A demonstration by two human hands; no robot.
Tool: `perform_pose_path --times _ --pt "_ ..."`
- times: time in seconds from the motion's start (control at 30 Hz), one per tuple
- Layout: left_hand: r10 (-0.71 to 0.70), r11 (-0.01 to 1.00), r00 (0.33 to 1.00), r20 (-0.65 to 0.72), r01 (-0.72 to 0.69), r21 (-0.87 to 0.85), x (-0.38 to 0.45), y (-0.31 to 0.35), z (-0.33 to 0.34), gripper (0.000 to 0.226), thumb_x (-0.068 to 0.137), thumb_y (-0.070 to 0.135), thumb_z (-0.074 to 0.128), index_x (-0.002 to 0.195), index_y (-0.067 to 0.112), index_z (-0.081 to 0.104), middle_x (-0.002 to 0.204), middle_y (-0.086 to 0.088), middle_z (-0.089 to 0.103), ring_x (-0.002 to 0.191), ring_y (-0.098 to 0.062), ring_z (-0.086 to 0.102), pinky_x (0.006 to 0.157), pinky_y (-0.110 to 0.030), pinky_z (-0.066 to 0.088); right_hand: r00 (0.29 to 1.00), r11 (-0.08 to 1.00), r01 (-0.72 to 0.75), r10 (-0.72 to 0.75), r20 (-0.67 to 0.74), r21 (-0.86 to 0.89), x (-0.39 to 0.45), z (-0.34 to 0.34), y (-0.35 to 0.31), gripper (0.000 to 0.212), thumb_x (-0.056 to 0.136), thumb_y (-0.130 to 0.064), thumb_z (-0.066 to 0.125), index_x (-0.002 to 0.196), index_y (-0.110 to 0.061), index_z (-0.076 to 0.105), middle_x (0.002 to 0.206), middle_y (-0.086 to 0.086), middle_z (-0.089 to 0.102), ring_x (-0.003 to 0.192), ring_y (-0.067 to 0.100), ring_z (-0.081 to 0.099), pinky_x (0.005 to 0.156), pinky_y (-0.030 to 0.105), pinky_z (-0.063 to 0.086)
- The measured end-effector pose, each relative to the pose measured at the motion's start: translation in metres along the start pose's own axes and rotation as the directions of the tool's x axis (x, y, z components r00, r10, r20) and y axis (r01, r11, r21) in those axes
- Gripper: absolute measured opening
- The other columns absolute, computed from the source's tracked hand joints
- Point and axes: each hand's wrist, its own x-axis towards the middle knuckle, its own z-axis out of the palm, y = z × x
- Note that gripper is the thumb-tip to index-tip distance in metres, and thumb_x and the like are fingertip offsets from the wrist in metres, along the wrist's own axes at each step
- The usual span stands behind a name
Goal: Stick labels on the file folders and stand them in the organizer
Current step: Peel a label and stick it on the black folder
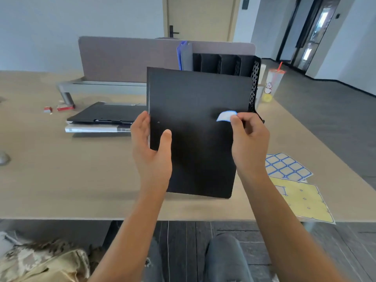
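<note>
1. Mid-frame, the left hand [151, 151] grips the black folder [195, 129] by its edge; the right hand [249, 143] pinches a blue-edged label [225, 116] against its cover, not yet pressed flat, by my judgement.
2. The organizer [230, 64], upper centre on the counter [61, 180], holds a blue folder [180, 55] and a grey one [187, 58]; the other slots look empty.
3. More folders [105, 115] lie stacked at left, apparently still to label; label sheets [286, 165] lie at right.
</note>
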Motion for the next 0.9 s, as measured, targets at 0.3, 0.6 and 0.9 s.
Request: perform_pose_path --times 0.3,0.6,0.9 --pt "-0.090 0.995 0.995 -0.040 0.092 0.042 0.003 0.022 0.005 0.063 0.095 0.023 0.069 0.149 0.029 0.039 0.127 0.017 0.059 0.120 0.012 0.051 0.113 -0.039 0.044 0.994 0.989 0.107 -0.105 -0.026 0.099 0.013 -0.002 -0.027 0.009 0.099 -0.012 0.066 0.092 -0.013 0.072 0.081 -0.010 0.066 0.073 -0.003 0.055 0.074 0.013 0.043" --pt "-0.048 0.959 0.999 -0.005 0.048 0.279 0.028 0.049 -0.002 0.047 0.096 0.039 0.063 0.140 0.028 0.049 0.130 0.011 0.051 0.112 -0.006 0.054 0.094 -0.028 0.048 0.982 0.978 0.185 -0.187 0.012 0.093 0.011 0.001 -0.028 0.010 0.100 -0.018 0.066 0.092 -0.023 0.069 0.082 -0.012 0.065 0.075 0.003 0.054 0.075 0.021 0.043" --pt "0.395 0.770 0.906 0.150 -0.416 0.484 0.042 0.092 0.025 0.056 0.096 0.020 0.060 0.149 0.019 0.043 0.161 -0.002 0.036 0.156 -0.022 0.016 0.126 -0.053 0.017 0.983 0.982 0.170 -0.174 0.052 0.080 0.014 -0.009 -0.024 0.010 0.102 -0.019 0.067 0.094 -0.023 0.071 0.083 -0.003 0.067 0.073 0.014 0.052 0.071 0.028 0.044"
